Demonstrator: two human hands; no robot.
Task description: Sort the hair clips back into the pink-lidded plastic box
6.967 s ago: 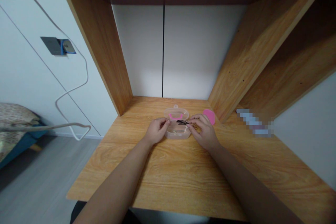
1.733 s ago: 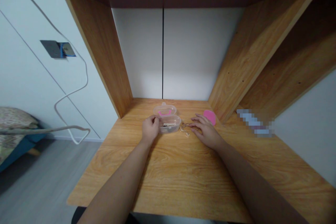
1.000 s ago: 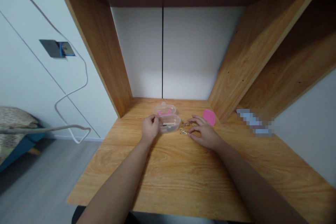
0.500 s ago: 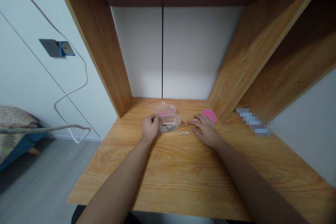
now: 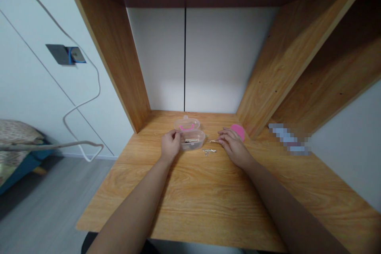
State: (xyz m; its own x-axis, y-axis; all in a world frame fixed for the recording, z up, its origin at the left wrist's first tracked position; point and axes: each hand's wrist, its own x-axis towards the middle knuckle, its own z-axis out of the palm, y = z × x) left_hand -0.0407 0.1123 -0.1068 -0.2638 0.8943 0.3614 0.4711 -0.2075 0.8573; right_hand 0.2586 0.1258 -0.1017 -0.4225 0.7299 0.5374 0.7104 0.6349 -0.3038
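Observation:
A clear plastic box (image 5: 195,145) stands on the desk with its lid (image 5: 187,124), which has a pink handle, tipped open behind it. Thin metal pieces (image 5: 191,140) lie inside. My left hand (image 5: 170,145) is closed on the box's left rim. Over to the right, my right hand (image 5: 233,147) pinches a slim gold-coloured metal piece (image 5: 213,141), too small to identify, pointing toward the box. In front of the box lie a few silvery metal pieces (image 5: 209,151). Partly behind my right hand is a round pink object (image 5: 238,131).
The wooden desk (image 5: 190,198) is bounded by a left side panel (image 5: 119,55) and a right one (image 5: 276,63). A blurred-out item (image 5: 287,139) lies at the right. A white cable (image 5: 98,83) hangs along the left wall.
My right hand's fingers have closed on the gold-coloured metal piece, which lay among others on the desk before. The left hand stays at the box rim.

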